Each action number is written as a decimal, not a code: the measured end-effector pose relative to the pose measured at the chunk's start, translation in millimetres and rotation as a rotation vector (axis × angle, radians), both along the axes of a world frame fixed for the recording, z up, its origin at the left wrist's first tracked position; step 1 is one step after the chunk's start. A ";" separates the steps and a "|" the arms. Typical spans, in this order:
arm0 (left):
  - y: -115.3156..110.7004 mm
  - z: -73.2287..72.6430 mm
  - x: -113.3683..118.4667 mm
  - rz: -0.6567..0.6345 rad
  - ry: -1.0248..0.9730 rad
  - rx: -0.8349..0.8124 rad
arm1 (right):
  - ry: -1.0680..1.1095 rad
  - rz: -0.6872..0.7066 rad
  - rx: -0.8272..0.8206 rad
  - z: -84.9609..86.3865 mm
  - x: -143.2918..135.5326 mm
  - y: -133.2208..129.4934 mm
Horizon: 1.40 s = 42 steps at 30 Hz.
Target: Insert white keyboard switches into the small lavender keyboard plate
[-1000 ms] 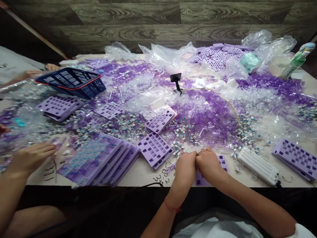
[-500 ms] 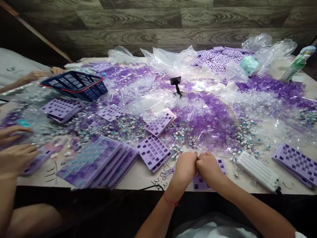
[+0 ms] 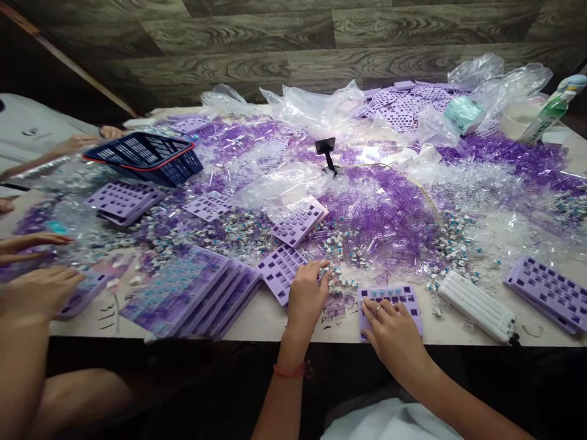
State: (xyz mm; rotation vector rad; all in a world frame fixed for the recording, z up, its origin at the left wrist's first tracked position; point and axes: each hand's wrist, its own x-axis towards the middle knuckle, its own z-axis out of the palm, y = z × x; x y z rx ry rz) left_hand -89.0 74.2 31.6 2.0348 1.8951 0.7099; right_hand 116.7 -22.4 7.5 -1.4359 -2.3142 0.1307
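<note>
Basically, your R hand [image 3: 389, 319] rested unclenched on the purple plate [image 3: 411, 299] by the near edge of the table [image 3: 342, 329], w/ your L hand [image 3: 306, 292], grip unclear, nearer the switches [image 3: 343, 282] just R of its fingertips.

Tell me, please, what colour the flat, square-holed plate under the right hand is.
The flat, square-holed plate is light purple; the head view shows it best.

A pale, flat table [image 3: 263, 321] bears black handwritten marks [image 3: 107, 316] and carries a wide scatter of translucent purple plastic pieces [image 3: 389, 208] and small white-and-blue parts [image 3: 454, 244]. Near its front edge lie overlapping purple rectangular panels [image 3: 183, 299], a perforated purple keyboard-shaped plate [image 3: 411, 300] and a ribbed white oblong object [image 3: 477, 305].
</note>
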 end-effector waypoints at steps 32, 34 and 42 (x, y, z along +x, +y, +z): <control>-38.2 6.3 49.3 -0.152 -0.887 -0.555 | 0.603 0.014 0.035 18.7 27.1 29.4; -38.3 4.0 48.0 -0.185 -0.817 -0.555 | 0.578 0.024 0.006 16.2 29.9 28.7; -40.7 -6.2 39.2 -0.179 -0.426 -0.218 | 0.334 -0.058 -0.049 1.0 33.8 33.9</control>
